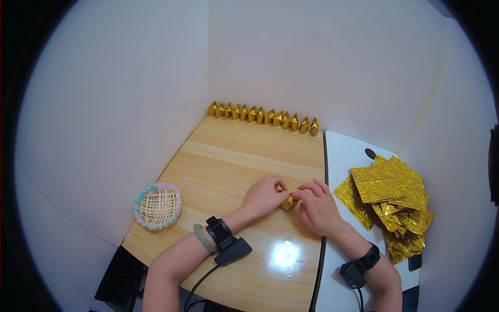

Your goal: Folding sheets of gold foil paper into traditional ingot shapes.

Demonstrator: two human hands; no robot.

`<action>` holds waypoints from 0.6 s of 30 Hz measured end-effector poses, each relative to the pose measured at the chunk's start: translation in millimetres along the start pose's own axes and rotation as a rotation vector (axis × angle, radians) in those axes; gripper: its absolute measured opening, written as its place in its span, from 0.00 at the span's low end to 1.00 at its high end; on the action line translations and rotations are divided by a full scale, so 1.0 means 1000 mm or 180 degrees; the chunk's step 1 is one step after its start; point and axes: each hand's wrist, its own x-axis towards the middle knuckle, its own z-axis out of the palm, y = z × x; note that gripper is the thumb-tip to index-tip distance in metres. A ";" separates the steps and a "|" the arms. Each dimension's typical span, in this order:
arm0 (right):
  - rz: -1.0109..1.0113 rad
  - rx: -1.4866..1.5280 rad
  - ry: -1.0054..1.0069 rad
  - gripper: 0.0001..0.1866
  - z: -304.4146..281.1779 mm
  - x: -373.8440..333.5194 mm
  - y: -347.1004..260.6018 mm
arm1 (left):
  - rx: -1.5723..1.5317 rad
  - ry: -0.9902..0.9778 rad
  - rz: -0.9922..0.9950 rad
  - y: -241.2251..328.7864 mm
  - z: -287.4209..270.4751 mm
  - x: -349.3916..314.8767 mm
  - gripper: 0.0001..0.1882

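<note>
Left hand (266, 196) and right hand (319, 210) pinch the gold piece (289, 203), likely light, crushable, best held by its edges

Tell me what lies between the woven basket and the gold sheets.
In the head view, the left hand, a small folded gold piece and the right hand lie between them.

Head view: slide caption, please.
Bare left hand and right hand hold a small folded gold-foil piece, a row of pointed gold-foil pieces beyond.
</note>
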 end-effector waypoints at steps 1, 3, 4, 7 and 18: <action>0.0030 -0.0093 -0.0098 0.19 0.000 0.000 0.001 | 0.0133 -0.0083 0.0030 0.002 0.000 -0.001 0.13; 0.0015 0.0003 -0.0112 0.19 0.000 0.002 -0.001 | 0.0140 -0.0057 0.0029 0.000 0.000 -0.001 0.13; 0.0009 0.0096 -0.0125 0.19 -0.001 0.002 -0.002 | 0.0148 -0.0040 0.0032 -0.002 0.000 -0.001 0.13; 0.0468 0.0526 0.0243 0.20 -0.002 0.000 -0.003 | 0.0021 0.0072 0.0059 -0.003 0.001 0.000 0.13; 0.0319 0.0678 0.0108 0.22 0.003 -0.001 0.001 | -0.1607 0.0334 0.0775 -0.008 -0.009 0.004 0.11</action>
